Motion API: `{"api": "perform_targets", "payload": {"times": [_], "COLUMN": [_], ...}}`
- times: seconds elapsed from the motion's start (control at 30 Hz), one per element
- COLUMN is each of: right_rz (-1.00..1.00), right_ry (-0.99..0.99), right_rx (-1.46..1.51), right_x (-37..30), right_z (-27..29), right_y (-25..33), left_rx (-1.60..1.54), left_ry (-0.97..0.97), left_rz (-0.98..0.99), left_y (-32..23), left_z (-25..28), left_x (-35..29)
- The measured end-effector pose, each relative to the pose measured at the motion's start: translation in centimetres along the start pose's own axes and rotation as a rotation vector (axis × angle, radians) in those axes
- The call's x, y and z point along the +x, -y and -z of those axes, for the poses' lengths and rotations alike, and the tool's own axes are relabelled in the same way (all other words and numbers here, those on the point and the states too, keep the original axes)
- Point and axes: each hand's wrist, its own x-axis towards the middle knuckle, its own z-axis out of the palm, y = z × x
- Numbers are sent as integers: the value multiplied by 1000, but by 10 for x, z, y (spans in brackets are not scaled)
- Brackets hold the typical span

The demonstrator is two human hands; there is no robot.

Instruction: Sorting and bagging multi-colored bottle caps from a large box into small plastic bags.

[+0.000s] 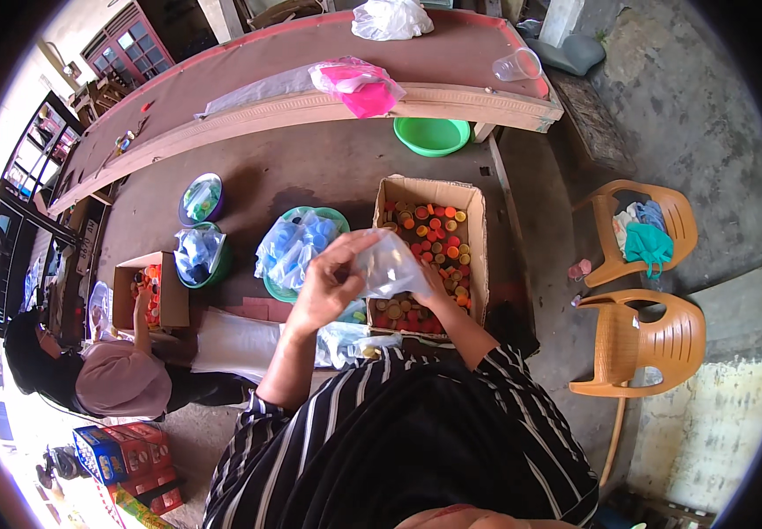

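Note:
A clear plastic bag [388,266] is stretched between my two hands, above the near left part of an open cardboard box [477,256]. My left hand [332,280] pinches the bag's left side, thumb and fingers closed. At its right edge my right hand [434,286] grips the bag, its fingers partly hidden by the plastic. Loose round caps [438,231] in red, orange and yellow cover the bottom of the box. Left of the box, close to my left hand, a green basin [342,218] holds clear bags of blue caps [297,242].
Farther left, a person [116,375] reaches into another cardboard box [174,291] of orange caps. Two smaller basins [220,264] hold filled bags. A wooden rail [478,106] crosses behind an empty green basin [432,136]. Plastic sheets [238,342] lie left; chairs [654,344] stand right.

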Motion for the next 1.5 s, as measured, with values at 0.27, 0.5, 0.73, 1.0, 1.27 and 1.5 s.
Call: {"api": "perform_targets", "payload": {"times": [0.27,0.5,0.73,1.0,1.27,1.5], "right_rz": [17,-279,15,295,-136,-112], "right_ry": [-105,-215,-329,34,3,192], "right_rx": [211,-200,281,-229,-220,-857], "right_x": [12,-17,-19,-13,10,13], "right_z": [46,144,127,109,78,28], "right_y": [89,154,256,304,162,121], "left_rx": [379,326,492,425,419,349], "left_ry": [30,-22,31,82,63,45], "left_rz": [-32,79,45,181,285,337], "left_y": [38,34,68,77,76,73], "left_z": [-38,-26,-27,-38,-18,-10], "left_x": [-17,-15,-26,-37,-61,-69]}}
